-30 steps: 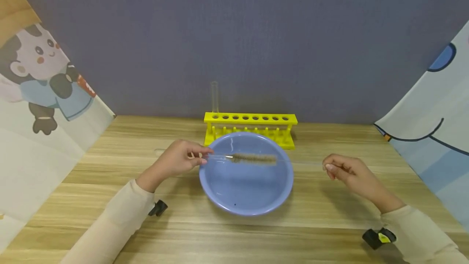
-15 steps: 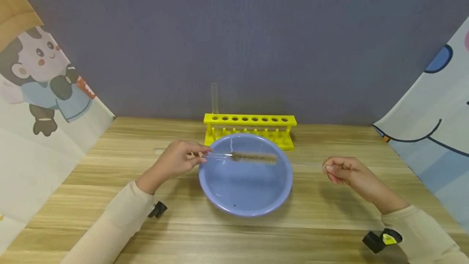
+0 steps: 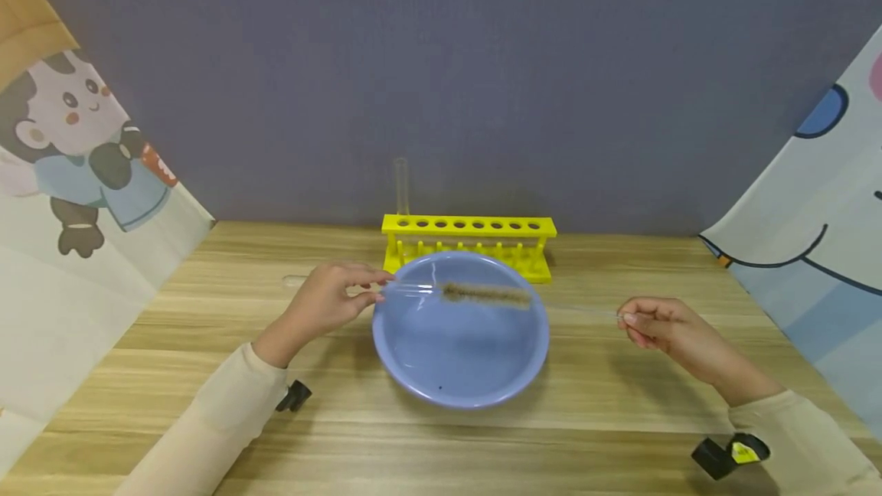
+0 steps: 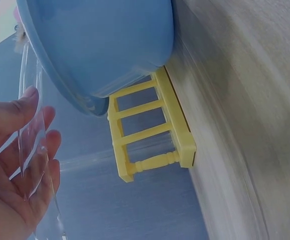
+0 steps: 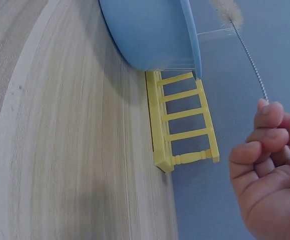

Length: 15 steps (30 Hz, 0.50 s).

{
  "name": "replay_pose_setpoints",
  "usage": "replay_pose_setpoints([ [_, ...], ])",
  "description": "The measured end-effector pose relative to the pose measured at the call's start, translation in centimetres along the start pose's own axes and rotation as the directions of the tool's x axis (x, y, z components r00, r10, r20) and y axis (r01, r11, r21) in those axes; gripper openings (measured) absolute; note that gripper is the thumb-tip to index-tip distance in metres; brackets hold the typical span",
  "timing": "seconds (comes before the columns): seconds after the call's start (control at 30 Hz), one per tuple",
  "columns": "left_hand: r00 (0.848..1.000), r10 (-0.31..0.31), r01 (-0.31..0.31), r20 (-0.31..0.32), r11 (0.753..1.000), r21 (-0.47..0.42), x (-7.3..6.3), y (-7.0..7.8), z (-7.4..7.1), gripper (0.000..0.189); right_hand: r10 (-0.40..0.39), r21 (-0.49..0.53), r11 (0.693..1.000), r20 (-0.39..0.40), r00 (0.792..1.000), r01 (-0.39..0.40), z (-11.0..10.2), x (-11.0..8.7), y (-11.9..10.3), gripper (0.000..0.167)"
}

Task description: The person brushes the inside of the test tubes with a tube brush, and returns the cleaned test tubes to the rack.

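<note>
My left hand [image 3: 338, 297] pinches a clear glass test tube [image 3: 416, 289] between thumb and fingers, held level over the left part of the blue basin [image 3: 462, 358]. The tube's rounded end shows past the back of that hand. My right hand [image 3: 671, 327] pinches the thin wire handle of a test tube brush [image 3: 485, 295], right of the basin. The brush's tan bristles lie in line with the tube's mouth, just outside it, above the basin. In the right wrist view the twisted wire [image 5: 252, 65] runs from the fingertips to the bristles.
Behind the basin stands a yellow test tube rack [image 3: 468, 226]; one glass tube [image 3: 403, 186] stands upright in its leftmost hole. The wooden table [image 3: 482, 450] meets a grey back wall [image 3: 441, 83]. Printed cloths hang on both sides.
My right hand has shifted slightly to the right, drawing the brush with it. The bristles' left end has moved clear of the tube's mouth. My left hand stays nearly in place.
</note>
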<state>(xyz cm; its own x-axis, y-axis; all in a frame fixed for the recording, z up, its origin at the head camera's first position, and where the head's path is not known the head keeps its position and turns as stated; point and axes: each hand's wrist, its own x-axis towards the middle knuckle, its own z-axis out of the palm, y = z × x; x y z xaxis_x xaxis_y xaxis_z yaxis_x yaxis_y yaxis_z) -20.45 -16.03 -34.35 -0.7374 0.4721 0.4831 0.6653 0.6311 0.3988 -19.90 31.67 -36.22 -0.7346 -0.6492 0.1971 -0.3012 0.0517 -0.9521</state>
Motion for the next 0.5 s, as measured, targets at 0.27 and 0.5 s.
replay_pose_setpoints([
  [0.27, 0.997, 0.063, -0.06, -0.051, 0.997, 0.055, -0.06, -0.09, 0.11, 0.029, 0.014, 0.015, 1.0, 0.01, 1.0, -0.014, -0.06, -0.06, 0.06, 0.031],
  [0.5, 0.992, 0.104, -0.098, -0.072, 0.992, 0.077, -0.02, -0.19, 0.4, 0.031, 0.044, -0.004, 0.999, -0.009, 0.999, -0.044, 0.18, 0.13, 0.17, 0.029],
])
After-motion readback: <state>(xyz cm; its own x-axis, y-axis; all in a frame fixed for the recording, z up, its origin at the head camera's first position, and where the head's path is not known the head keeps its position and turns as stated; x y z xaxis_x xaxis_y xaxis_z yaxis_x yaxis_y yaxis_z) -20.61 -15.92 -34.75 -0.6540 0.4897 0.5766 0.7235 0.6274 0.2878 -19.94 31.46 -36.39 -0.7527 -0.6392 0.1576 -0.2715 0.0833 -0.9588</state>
